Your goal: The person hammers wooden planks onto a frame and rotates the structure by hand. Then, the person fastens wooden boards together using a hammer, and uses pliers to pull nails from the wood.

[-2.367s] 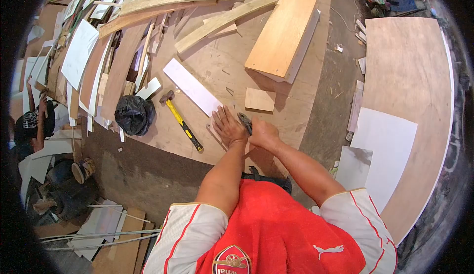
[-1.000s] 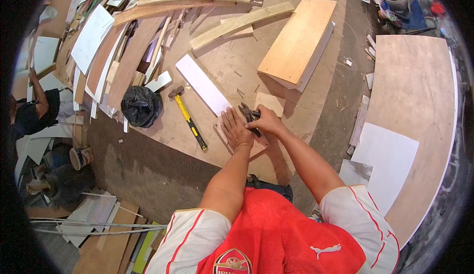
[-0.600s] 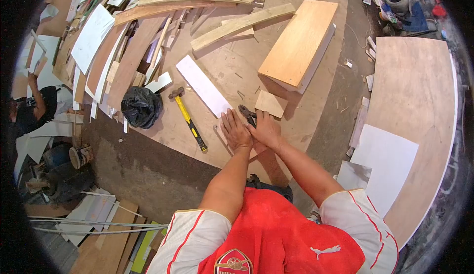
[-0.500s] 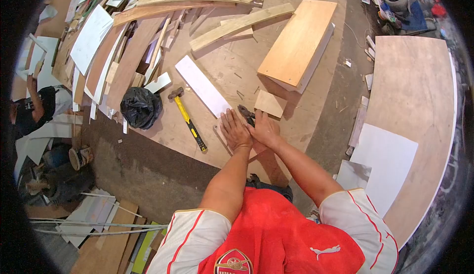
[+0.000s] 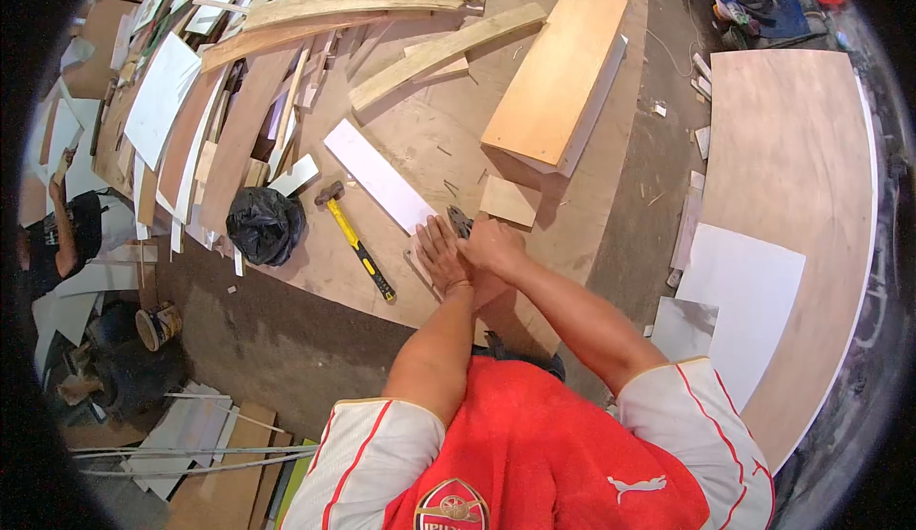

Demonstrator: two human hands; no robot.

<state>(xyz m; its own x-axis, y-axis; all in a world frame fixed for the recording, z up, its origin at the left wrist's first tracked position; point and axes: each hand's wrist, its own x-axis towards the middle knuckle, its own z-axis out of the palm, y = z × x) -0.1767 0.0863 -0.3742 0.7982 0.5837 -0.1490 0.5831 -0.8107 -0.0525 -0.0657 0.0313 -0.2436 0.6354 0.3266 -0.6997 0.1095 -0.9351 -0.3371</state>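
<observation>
My left hand lies flat, fingers stretched, on the near end of a narrow white-faced board. Right beside it, my right hand is closed around a pair of pliers; their dark jaws poke out past my fingers at the board's edge. What the jaws touch is too small to tell. A small square wooden block sits just beyond my right hand. To the left rests a hammer with a yellow and black handle. A few loose nails are scattered on the plywood worktop.
A long wooden box stands at the back right of the worktop. Strips and offcuts pile up at the left, near a black plastic bag. A large plywood panel lies at right. Another person's arm shows far left.
The view has shifted slightly, so everything sits a little further left. My hands keep nearly the same places on the board and the pliers, with the right wrist turned slightly.
</observation>
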